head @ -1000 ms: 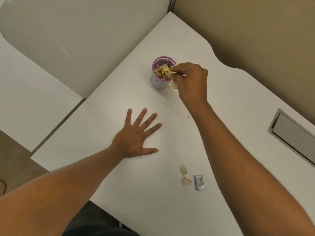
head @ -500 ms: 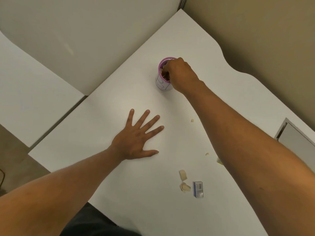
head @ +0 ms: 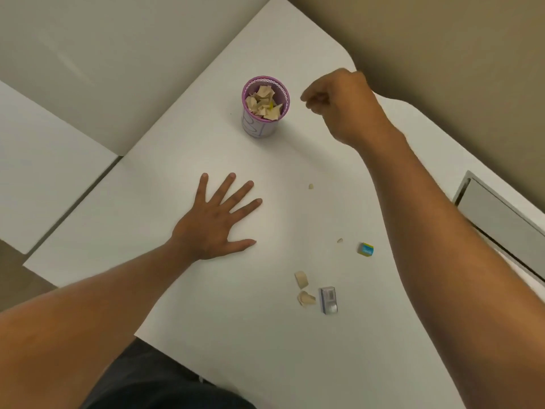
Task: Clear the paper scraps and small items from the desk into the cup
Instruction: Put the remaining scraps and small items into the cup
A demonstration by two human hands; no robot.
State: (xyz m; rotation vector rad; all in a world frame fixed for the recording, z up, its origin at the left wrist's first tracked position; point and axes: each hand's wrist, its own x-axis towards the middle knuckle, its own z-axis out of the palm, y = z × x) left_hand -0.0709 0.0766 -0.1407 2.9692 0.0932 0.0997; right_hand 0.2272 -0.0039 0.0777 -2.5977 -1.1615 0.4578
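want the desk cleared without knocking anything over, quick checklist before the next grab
1. Right hand free to pick: cannot tell, fingers curled loosely and blurred, nothing seen in them.
2. Right hand clear of the cup: ok, it hangs beside the cup, apart from it.
3. Cup upright: ok.
4. Room in the cup: not ok, scraps reach the rim.
5. Left hand out of the way: ok, flat on the desk, apart from everything.
6. Items left in the open: ok, two larger paper scraps, grey box, blue and yellow item, two tiny bits.
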